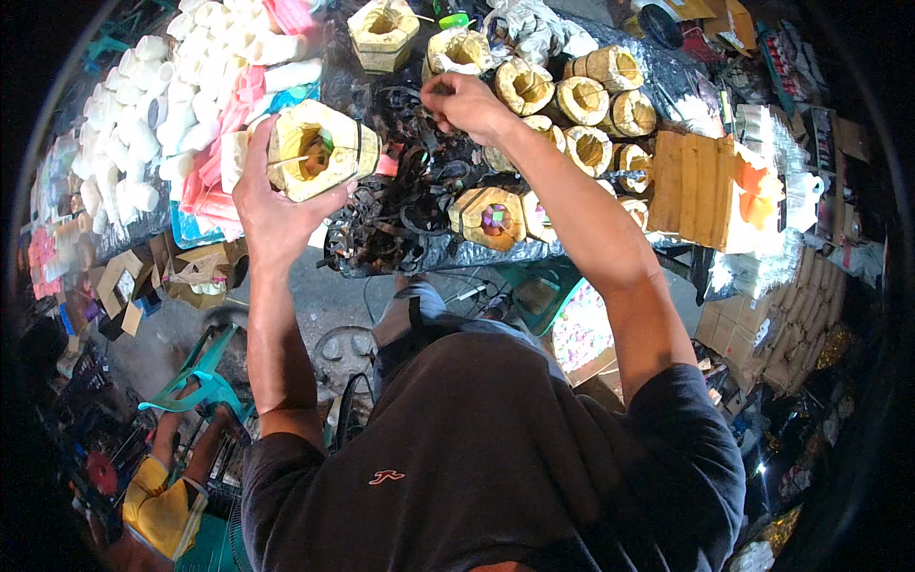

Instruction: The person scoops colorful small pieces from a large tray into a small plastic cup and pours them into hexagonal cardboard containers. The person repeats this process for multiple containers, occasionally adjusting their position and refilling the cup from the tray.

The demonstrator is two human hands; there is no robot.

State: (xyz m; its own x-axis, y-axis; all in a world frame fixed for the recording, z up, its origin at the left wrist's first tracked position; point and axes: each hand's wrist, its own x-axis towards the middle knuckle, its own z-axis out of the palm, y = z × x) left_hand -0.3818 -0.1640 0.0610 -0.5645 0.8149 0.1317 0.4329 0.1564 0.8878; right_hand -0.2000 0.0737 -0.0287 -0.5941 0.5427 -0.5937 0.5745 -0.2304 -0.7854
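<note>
A pale yellow, many-sided plaster-like mold with a hollow middle is gripped in my left hand, tilted so its opening faces me. A dark band runs round it, and inside the hollow sits something orange and green with a thin stick across. My right hand hovers by a heap of dark rubber-like strips, fingers curled in; what they hold, if anything, is hidden. Just beyond it stands a similar mold. Several more, such as this round-holed mold, crowd to its right. A nearer mold has purple and green in its hole.
Many white cup-like pieces and pink strips cover the table's left side. A brown ridged block stands at the right. Below are a green chair, cardboard boxes and another person in yellow shorts.
</note>
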